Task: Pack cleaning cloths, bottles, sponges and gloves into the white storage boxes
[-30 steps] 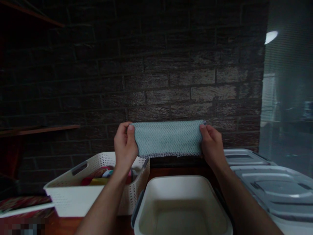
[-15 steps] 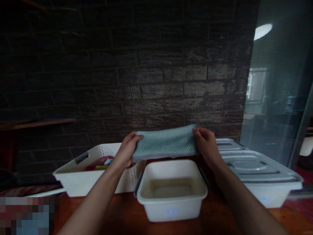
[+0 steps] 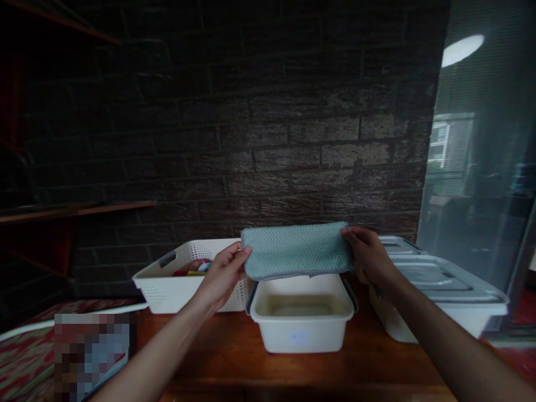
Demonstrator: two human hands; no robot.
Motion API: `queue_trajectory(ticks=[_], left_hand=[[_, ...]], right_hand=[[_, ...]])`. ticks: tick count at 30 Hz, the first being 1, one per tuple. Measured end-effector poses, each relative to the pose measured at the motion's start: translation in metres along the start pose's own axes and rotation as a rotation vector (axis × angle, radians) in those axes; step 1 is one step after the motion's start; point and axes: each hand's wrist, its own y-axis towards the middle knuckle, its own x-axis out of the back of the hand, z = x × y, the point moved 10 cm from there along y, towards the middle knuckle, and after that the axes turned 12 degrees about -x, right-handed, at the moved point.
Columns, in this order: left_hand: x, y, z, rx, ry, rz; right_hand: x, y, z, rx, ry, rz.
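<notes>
**Teal cloth (image 3: 297, 251) held up taut between two hands, above the counter (image 3: 226, 346)**

Stage of the work: the cloth is spread into a neat oblong, its flat face toward the person, dark-and-white weave showing along the lower edge. It looks doubled over, though I can't confirm that from here. Spreading seems about finished, in my judgement; setting it down is not done, as it hangs in mid-air with no support but the grip. What else remains I can't read.

Left hand (image 3: 224, 271): nearly closed, thumb on the near face, fingers behind, pinching the left edge partway down. Right hand (image 3: 371, 254): closed to a pinch at the upper right corner, thumb against the cloth, other fingers curled in.

Position: the cloth overlaps the far rim of a white tub (image 3: 272, 338) from where the person looks. Can't tell whether they touch. Tub sits mid-counter, open-topped, grey handles at its sides.

Around it: left and a little farther, a white perforated basket (image 3: 163, 298) with coloured items (image 3: 196, 268) inside, too dim to name. Right, pale storage boxes (image 3: 396, 324) with grey lids on. Dark brick wall (image 3: 301, 139) beyond.
</notes>
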Motion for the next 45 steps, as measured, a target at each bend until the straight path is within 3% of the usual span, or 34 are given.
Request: queue_trajectory(ticks=[8, 14, 19, 24, 32, 36, 45], left_hand=[[0.002, -0.005, -0.014, -0.224, 0.452, -0.070], [-0.008, -0.008, -0.019, -0.299, 0.501, -0.121], [-0.019, -0.010, -0.007, -0.264, 0.508, -0.016], [0.000, -0.010, 0.016, -0.154, 0.417, -0.022], [0.025, -0.011, 0.055, 0.022, 0.249, -0.117], [0.028, -0.012, 0.056, 0.038, 0.264, -0.161], [0.006, -0.004, 0.051, -0.007, 0.361, 0.087]], right_hand=[[-0.002, -0.018, 0.012, 0.184, -0.212, -0.139], [-0.011, -0.040, 0.007, 0.237, -0.379, -0.235], [-0.025, -0.036, 0.000, 0.227, -0.542, -0.177], [-0.019, -0.019, -0.007, 0.152, -0.610, -0.148], [-0.019, -0.004, -0.042, -0.029, -0.449, -0.043], [-0.029, 0.000, -0.053, -0.077, -0.340, 0.036], [-0.044, -0.001, -0.053, -0.126, -0.346, 0.222]])
